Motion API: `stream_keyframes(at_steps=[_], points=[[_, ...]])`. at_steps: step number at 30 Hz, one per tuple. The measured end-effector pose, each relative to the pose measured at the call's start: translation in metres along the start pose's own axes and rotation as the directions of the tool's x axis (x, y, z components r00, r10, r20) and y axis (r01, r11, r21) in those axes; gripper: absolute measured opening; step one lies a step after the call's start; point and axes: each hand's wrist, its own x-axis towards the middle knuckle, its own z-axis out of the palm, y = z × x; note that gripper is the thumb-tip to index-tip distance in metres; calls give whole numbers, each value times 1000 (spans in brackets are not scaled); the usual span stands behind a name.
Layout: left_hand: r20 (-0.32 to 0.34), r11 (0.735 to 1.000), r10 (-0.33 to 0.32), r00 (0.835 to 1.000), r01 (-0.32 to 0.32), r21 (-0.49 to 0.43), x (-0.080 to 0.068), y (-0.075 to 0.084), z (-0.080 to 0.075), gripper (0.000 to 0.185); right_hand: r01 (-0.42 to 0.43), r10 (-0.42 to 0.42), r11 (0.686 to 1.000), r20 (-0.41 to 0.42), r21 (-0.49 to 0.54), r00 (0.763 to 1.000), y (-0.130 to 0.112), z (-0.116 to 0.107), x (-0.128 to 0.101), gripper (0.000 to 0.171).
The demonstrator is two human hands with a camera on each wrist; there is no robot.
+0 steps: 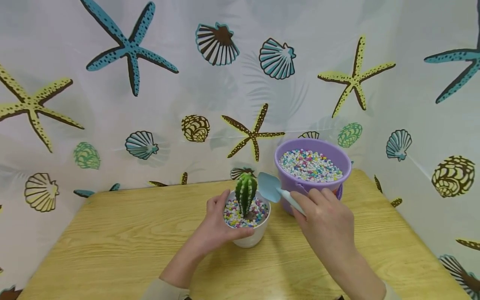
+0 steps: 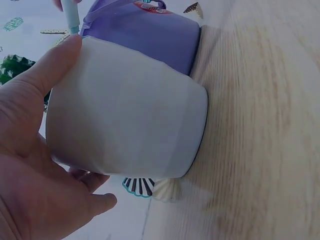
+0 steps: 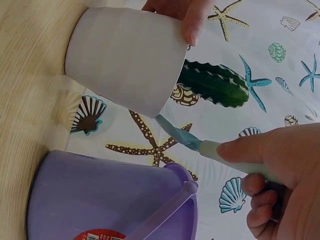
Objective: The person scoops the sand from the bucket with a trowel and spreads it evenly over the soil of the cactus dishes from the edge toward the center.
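Note:
A white pot (image 1: pixel 252 241) stands on the table, holding a green cactus (image 1: pixel 245 193) with colourful pebbles (image 1: pixel 233 214) around its base. My left hand (image 1: pixel 215 227) grips the pot from the left, thumb along the near rim and fingers around the far side. With my right hand (image 1: pixel 328 216) I hold a small light-blue trowel (image 1: pixel 269 187) by its pale handle. The trowel's blade is tilted at the pot's right rim, its tip meeting the rim in the right wrist view. Behind the right hand is a purple bucket (image 3: pixel 110 195) of similar pebbles.
The wooden table (image 1: pixel 131 233) backs onto a white cloth (image 1: pixel 168 87) printed with starfish and shells, which also rises along the right side. A purple handle (image 3: pixel 165 212) hangs on the bucket's near side, above a red label (image 3: pixel 100 235).

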Motion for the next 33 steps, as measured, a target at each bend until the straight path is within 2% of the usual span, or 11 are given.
stream_keyframes(at_steps=[5, 10, 14, 18, 24, 33], points=[[-8, 1000, 14, 1000, -14, -19, -2, 3, 1, 134, -2, 2, 1000, 5, 2, 1000, 1, -1, 1, 46], [20, 996, 52, 998, -51, -70, 0, 0, 4, 134, -12, 12, 1000, 7, -1, 1000, 4, -7, 2, 39], [41, 993, 45, 998, -40, -109, 3, -1, 6, 134, -20, 20, 1000, 0, 0, 1000, 10, -15, 6, 33], [42, 992, 55, 998, -50, -115, 4, -1, 6, 135, -38, 38, 999, 12, -10, 999, 17, -24, 11, 36], [45, 994, 65, 997, -61, -86, 2, -1, 4, 132, -114, 114, 993, 102, -6, 988, 29, -41, 20, 40], [51, 996, 48, 998, -44, -75, 3, 0, 2, 133, -243, 236, 970, 197, 12, 951, 55, -63, 33, 32]])
